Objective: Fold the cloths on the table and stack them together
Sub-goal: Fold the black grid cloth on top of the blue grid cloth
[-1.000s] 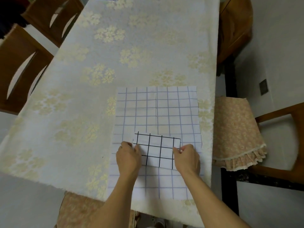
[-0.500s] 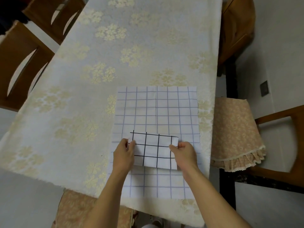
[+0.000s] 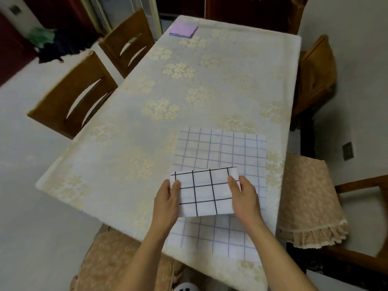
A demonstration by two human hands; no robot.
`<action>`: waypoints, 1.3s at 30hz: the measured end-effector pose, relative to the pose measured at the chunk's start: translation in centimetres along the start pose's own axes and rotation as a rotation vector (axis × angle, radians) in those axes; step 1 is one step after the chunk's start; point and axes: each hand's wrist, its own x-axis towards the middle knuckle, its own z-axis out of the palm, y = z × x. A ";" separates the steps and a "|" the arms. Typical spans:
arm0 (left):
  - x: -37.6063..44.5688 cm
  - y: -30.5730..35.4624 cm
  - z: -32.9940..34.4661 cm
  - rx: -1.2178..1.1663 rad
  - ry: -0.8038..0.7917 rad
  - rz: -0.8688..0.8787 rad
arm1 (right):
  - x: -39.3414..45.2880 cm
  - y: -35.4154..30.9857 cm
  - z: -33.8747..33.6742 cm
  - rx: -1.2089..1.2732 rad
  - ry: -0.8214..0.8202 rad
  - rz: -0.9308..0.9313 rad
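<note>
Head view. Table (image 3: 117, 156): long, covered in a pale cloth with yellow flower clusters, set on a light floor. Wooden chairs (image 3: 73, 97): two along the left edge. Cushioned seat (image 3: 308, 198): floral with a frilled hem, by the right edge near me.

Blue-grid cloth (image 3: 231, 150): white with thin blue lines, spread flat at the near right corner of the table, its near edge reaching close to the table's near edge.

Black-grid cloth (image 3: 205, 192): white with bold black lines, folded to a small rectangle, held over the blue-grid cloth's middle; whether it touches that cloth below I cannot tell.

My left hand (image 3: 165, 204): grips the folded cloth's left end, thumb on top, fingers curled beneath.

My right hand (image 3: 245, 200): grips the right end likewise, thumb on top.

Purple cloths (image 3: 183, 30): a small folded stack at the far edge of the table, towards the far left corner, well apart from my hands.
</note>
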 end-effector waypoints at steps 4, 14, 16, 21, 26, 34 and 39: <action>-1.6 0.3 -1.3 -0.023 0.063 0.078 | -1.8 -1.2 0.1 0.050 0.034 -0.064; -5.9 0.3 -2.8 -0.067 0.119 0.102 | -5.7 -2.0 -0.3 -0.057 0.099 -0.085; -6.7 0.6 -2.8 -0.072 0.149 0.100 | -5.9 -2.4 -0.6 -0.074 0.083 -0.117; -8.5 0.9 -2.3 -0.089 0.276 0.073 | -5.6 -3.0 -1.6 -0.124 -0.050 -0.235; -12.0 1.1 -1.5 -0.186 0.477 -0.027 | -5.3 -4.0 -2.2 -0.196 -0.248 -0.328; -20.8 0.1 -0.2 -0.353 0.764 -0.171 | -8.3 -2.7 -1.2 -0.230 -0.545 -0.432; -26.5 -1.1 -0.6 -0.284 0.965 -0.297 | -12.0 -1.4 0.7 -0.254 -0.733 -0.480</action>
